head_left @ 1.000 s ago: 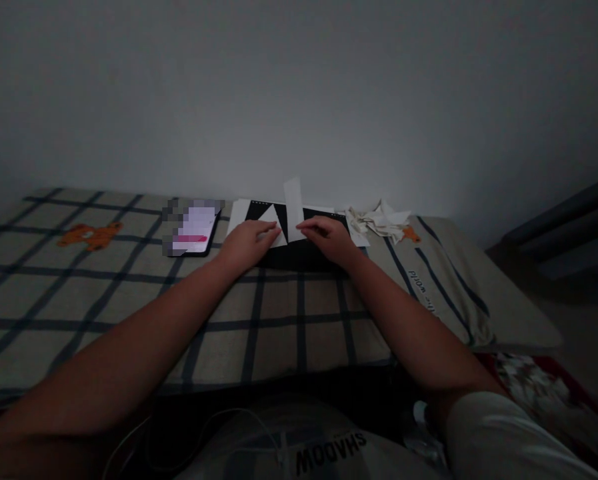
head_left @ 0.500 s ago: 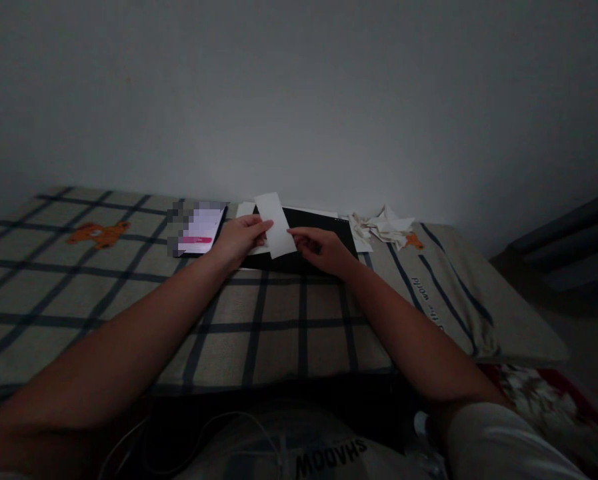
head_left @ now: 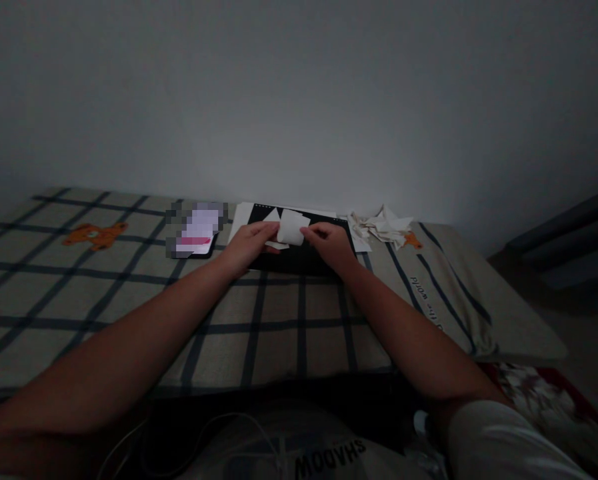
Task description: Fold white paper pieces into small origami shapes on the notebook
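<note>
A small piece of white paper [head_left: 291, 229] is held between my two hands, bent or curled over. My left hand [head_left: 253, 244] pinches its left edge between thumb and fingers. At its right edge, the fingertips of my right hand [head_left: 327, 241] are closed on the paper. Beneath both hands lies a flat black board or folder [head_left: 299, 262] with small white marks along its top. Another white paper piece with a pointed tip [head_left: 273, 215] shows behind the held one, partly hidden by my left hand.
A phone [head_left: 197, 230] with a lit, partly blurred screen lies to the left. Crumpled white paper [head_left: 383, 225] sits at the right. White sheets [head_left: 239, 215] stick out from under the black board. The checked cloth [head_left: 129, 287] covers the surface, against a bare wall [head_left: 299, 100].
The paper strip, held up long and flat before, is now bent into a shorter shape. My right hand has closed on its right side, and the pointed paper behind has come into view.
</note>
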Available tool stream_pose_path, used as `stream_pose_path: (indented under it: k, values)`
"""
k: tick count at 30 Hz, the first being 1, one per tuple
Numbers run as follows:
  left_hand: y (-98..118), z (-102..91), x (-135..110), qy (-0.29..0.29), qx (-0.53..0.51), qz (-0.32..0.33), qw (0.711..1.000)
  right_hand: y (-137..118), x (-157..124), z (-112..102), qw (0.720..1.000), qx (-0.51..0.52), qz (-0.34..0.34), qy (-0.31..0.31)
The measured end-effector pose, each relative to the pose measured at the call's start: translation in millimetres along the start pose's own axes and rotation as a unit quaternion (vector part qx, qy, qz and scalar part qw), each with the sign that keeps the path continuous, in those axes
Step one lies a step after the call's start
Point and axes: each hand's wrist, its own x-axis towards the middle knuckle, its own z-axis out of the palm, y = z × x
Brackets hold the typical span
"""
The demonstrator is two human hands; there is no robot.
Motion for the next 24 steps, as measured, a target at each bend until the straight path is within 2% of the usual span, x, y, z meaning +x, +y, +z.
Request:
stream_pose_path:
  k: [3, 8, 12, 16, 20, 24]
  values:
    - [1.4, 2.6, -1.3, -0.013, 0.011, 0.003, 1.0, -2.0, -1.0, 0.0, 0.999, 0.005, 0.031, -0.01]
    - [3.6, 4.2, -2.4, -0.006, 0.03, 0.015, 0.999, -1.6, -1.1, 1.9, 0.999, 0.01, 0.031, -0.027]
    - [5.8, 2.3, -3.0, 0.01, 0.055, 0.014, 0.998, 5.8, 2.6, 5.2, 0.996, 0.064, 0.059, -0.015]
    - [4.8, 0.1, -2.2, -0.018, 0.072, 0.015, 0.997, 9.1, 5.1, 3.8, 0.991, 0.118, 0.045, -0.032]
    - [2.1, -0.4, -0.9, -0.026, 0.084, 0.014, 0.996, 2.8, 3.0, -2.0, 0.995, 0.069, 0.03, -0.072]
    - [0.4, -0.4, -0.3, -0.015, 0.069, 0.002, 0.998, -0.7, 1.6, -4.9, 0.995, 0.052, 0.034, -0.081]
